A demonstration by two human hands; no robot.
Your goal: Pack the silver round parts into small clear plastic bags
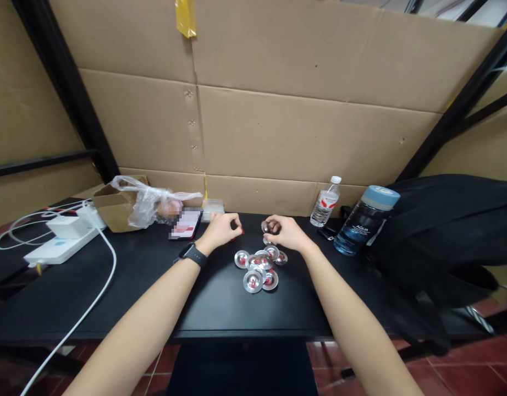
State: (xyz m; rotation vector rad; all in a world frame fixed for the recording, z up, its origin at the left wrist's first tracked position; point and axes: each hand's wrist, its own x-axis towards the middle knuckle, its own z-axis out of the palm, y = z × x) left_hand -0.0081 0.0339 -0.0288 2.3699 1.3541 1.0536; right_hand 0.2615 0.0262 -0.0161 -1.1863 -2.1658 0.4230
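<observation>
A disc (264,226) is pinched in the right grip (290,234), a red bit (242,231) in the left grip (219,230), the pile (262,263) set bodyward, nearer the right.

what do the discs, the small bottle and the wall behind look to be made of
Discs: probably thin metal, silvery and shiny, with bright highlights. The red bits at their centres are too small to tell.
Bottle: likely clear, glossy plastic; it is see-through, with a white cap.
Wall: cardboard by its look, matt brown, with straight creases and a seam.
</observation>
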